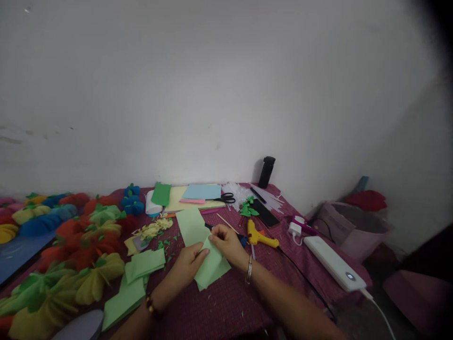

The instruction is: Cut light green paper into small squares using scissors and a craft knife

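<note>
Both hands meet over the front middle of the table on a folded light green sheet (213, 270), which looks like paper or thin felt. My left hand (191, 263) grips its left edge, thumb on top. At the sheet's top edge my right hand (228, 243) pinches with thumb and fingers. Just behind them lies a larger light green sheet (189, 222), partly covered. A dark tool with a blue part (243, 240) is mostly hidden behind my right hand. More folded light green pieces (146, 264) lie left of my left hand.
Colourful pumpkin-like crafts (85, 243) crowd the left side. A yellow glue gun (253, 233), black phone (264, 213) and green leaf cutouts (248, 207) lie to the right. Black-handled scissors (228, 198), a black bottle (267, 172) and a white power bank (332, 262) stand or lie farther out.
</note>
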Tool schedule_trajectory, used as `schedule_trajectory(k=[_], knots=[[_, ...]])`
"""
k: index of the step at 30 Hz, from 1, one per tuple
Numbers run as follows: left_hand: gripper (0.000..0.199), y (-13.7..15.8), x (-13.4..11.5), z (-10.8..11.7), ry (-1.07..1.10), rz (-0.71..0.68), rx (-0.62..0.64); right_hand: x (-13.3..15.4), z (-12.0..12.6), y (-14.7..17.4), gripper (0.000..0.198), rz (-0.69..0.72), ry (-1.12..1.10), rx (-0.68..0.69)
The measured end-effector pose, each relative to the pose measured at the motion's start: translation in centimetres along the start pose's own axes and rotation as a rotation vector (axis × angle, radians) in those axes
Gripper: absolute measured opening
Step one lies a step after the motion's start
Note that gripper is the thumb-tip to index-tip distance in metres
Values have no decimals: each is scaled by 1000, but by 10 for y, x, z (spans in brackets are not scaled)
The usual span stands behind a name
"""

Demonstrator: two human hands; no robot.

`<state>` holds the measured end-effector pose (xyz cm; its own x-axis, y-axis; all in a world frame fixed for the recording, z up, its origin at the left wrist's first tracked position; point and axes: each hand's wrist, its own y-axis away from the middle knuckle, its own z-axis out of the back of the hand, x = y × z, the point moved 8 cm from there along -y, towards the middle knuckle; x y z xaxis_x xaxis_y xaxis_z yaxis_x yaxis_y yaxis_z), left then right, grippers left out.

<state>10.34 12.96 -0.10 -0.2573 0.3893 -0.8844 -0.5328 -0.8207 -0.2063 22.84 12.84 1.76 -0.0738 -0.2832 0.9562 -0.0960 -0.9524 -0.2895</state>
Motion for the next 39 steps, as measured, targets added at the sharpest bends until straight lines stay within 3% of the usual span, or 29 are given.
schedule_trajectory(k=[5,11,15,19,27,30,35,39], knots=[[34,0,-4,8,-6,-29,-79,-10,-3,2,21,-137,-245,32],[34,4,-3,25,10,5,-264,-27,-30,16,41,-331,-582,84],[36,4,3,25,79,36,-278,-33,-35,15,43,-313,-565,81],[38,2,11,24,170,85,-252,-36,-17,6,33,-274,-501,-29],[44,2,16,21,257,153,-232,-27,2,-2,41,-136,-413,-136],[44,3,20,20,280,178,-239,-29,-1,-2,46,-168,-425,-90],[38,4,21,24,291,158,-308,-31,-28,6,45,-252,-504,148],[34,3,15,26,167,87,-352,-36,-40,14,51,-297,-480,125]])
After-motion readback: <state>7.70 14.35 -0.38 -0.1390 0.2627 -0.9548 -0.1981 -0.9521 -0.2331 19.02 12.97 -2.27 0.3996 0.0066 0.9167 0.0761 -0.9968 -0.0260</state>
